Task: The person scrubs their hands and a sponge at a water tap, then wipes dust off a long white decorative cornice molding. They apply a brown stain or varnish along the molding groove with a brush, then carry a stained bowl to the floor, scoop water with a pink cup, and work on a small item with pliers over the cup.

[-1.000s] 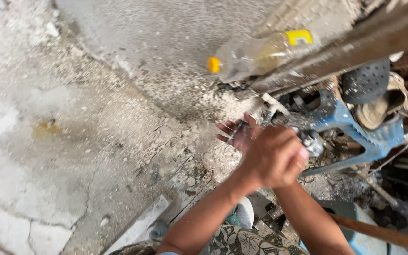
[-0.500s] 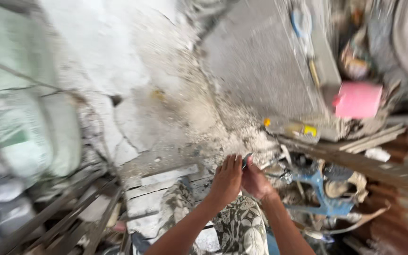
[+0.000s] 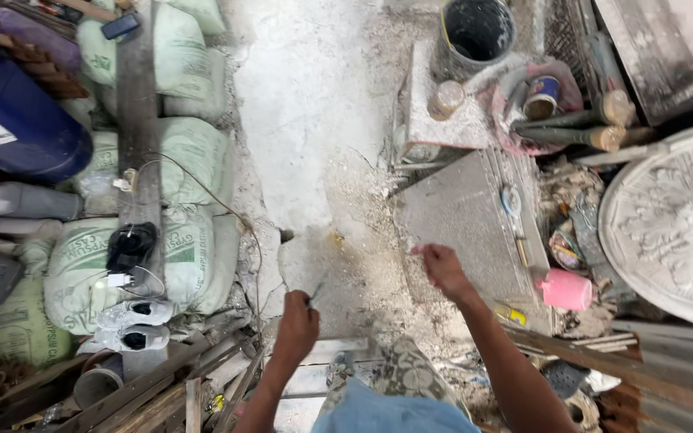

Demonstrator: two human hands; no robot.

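Note:
My left hand (image 3: 297,325) is closed around a thin dark tool (image 3: 315,292) whose tip sticks out above the fist, over the dusty white floor (image 3: 306,136). My right hand (image 3: 443,268) is a closed fist at the left edge of a grey flat slab (image 3: 463,216); I cannot make out anything inside it. The two hands are apart, about a forearm's width between them. My patterned trousers and blue shirt (image 3: 395,409) show at the bottom.
Green-white sacks (image 3: 190,152) and a blue drum (image 3: 18,112) line the left, with a plank (image 3: 139,120) across them. A black bucket (image 3: 475,32) stands at the top. Scissors (image 3: 513,204) lie on the slab, a pink cup (image 3: 567,290) beside it, and a round plaster medallion (image 3: 675,224) at right.
The view has pulled back and swung left. My hands, joined before at a blue metal device, have separated; the left now holds a thin tool.

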